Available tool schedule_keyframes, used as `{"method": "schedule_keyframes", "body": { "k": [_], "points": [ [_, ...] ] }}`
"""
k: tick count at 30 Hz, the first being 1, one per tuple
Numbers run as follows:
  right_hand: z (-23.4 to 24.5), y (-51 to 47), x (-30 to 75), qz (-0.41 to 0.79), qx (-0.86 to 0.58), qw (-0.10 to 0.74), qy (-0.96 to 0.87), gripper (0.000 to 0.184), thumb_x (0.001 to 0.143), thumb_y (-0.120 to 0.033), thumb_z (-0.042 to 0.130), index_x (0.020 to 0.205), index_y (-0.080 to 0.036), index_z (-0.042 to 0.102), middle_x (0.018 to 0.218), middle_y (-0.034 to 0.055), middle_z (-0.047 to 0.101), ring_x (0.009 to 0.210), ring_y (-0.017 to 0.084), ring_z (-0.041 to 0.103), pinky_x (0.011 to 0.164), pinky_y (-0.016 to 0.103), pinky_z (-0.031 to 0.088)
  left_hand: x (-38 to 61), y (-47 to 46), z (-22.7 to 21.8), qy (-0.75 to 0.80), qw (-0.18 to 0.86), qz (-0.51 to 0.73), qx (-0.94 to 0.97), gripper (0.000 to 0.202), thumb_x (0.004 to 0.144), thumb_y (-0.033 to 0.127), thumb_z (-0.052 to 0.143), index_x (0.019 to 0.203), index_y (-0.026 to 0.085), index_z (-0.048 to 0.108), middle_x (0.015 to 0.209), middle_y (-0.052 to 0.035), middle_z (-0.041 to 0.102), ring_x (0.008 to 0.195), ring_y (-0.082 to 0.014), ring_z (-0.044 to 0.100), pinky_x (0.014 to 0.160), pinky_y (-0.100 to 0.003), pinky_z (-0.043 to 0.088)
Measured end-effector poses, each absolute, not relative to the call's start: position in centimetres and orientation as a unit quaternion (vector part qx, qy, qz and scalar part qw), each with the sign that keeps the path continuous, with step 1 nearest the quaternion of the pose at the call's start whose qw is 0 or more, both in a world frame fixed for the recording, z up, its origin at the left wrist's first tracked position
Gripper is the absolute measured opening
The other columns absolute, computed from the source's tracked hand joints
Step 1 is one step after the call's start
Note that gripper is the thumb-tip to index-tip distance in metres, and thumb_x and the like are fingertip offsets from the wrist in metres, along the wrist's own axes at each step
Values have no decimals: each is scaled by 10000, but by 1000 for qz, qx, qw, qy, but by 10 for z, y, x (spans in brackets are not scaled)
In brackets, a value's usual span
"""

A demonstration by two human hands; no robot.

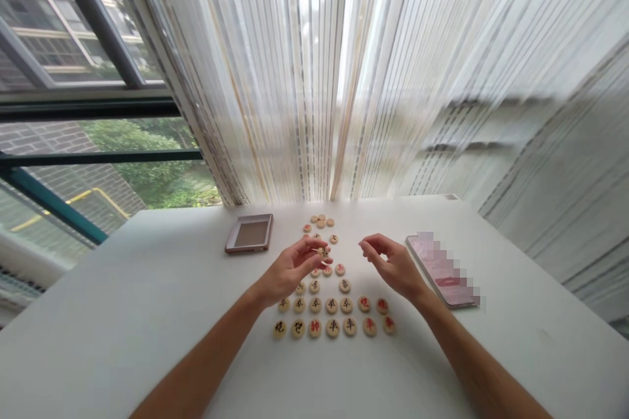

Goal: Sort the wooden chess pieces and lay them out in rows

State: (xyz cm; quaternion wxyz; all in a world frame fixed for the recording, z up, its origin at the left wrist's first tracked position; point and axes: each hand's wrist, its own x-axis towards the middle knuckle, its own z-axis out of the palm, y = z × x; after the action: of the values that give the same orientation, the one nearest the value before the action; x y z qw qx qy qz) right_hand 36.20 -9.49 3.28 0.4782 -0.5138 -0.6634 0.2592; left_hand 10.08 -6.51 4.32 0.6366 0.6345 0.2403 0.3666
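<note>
Left hand (289,270) pinches a xiangqi piece (323,253) above rows of pieces (331,306) on the white worktop (147,288). Right hand (393,268) hangs empty, fingers loosely curled, beside a phone (441,272).

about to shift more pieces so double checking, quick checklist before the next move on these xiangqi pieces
Left hand secure on the xiangqi piece: cannot tell, the fingers partly hide it.
Right hand free: ok, nothing shows in it and it is above the table.
Front row of pieces in line: ok, the discs sit side by side, none stacked.
Phone away from the pieces: ok, it lies to the right of them.
Flat brown-framed device away from the pieces: ok, it lies to their left.
Characters on the farthest pieces readable: cannot tell, too small.
</note>
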Motion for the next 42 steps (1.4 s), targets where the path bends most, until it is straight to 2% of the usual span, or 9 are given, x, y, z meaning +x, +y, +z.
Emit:
{"method": "schedule_keyframes", "body": {
  "k": [5,8,11,14,19,23,25,33,42],
  "points": [
    [62,-113,327,274,-452,428,-733,174,947,-338,617,1063,-225,682,842,18,705,745,154,652,653,262,526,102,-82,34,267,638,394,605,305,916,323,693,1150,167,576,1022,-78,712,1041,-204,699,946,-344,535],
    [59,-119,318,269,-447,430,-737,159,958,-316,603,1074,-236,676,907,25,705,776,155,652,607,246,520,100,-93,32,294,592,415,626,290,907,311,699,1133,172,583,1082,-89,698,1070,-208,686,940,-340,551],
    [48,-121,323,223,-457,455,-730,134,960,-291,599,1051,-231,678,905,32,694,769,162,631,628,268,525,94,-103,29,321,506,443,667,255,895,294,703,1102,178,608,1150,-90,663,1088,-206,673,978,-358,554],
    [36,-121,332,182,-460,470,-731,113,961,-256,594,1034,-229,677,880,30,683,747,161,611,698,302,535,85,-106,26,346,376,453,731,172,897,247,684,1051,187,635,1129,-77,658,1075,-196,663,979,-355,550],
    [29,-124,335,158,-463,453,-745,111,965,-227,580,1040,-235,661,881,39,669,771,171,612,551,257,506,75,-103,25,334,222,453,796,184,874,168,687,1045,204,627,1071,-61,663,1028,-181,652,936,-333,543],
    [30,-128,329,128,-436,459,-764,107,957,-173,582,1016,-237,646,932,43,680,859,182,637,719,306,556,71,-103,29,316,163,465,811,220,855,117,695,1044,200,621,1045,-61,638,1007,-175,647,901,-314,547],
    [32,-129,327,111,-427,471,-764,122,950,-157,585,1020,-240,640,932,42,685,865,186,644,763,329,559,71,-104,30,316,142,472,811,223,849,98,694,1034,201,624,1041,-62,624,999,-174,644,894,-312,548],
    [35,-131,327,94,-452,486,-742,102,940,-202,585,999,-251,652,914,59,703,840,219,665,741,367,568,67,-100,28,349,92,505,784,125,850,151,706,943,212,652,1007,-55,610,949,-179,640,874,-333,559],
    [35,-128,333,81,-465,490,-733,102,940,-186,590,994,-241,657,914,53,697,828,205,649,751,354,550,65,-99,31,367,117,499,776,76,848,140,698,890,197,671,1033,-57,621,971,-175,646,901,-326,543]
  ]
}}
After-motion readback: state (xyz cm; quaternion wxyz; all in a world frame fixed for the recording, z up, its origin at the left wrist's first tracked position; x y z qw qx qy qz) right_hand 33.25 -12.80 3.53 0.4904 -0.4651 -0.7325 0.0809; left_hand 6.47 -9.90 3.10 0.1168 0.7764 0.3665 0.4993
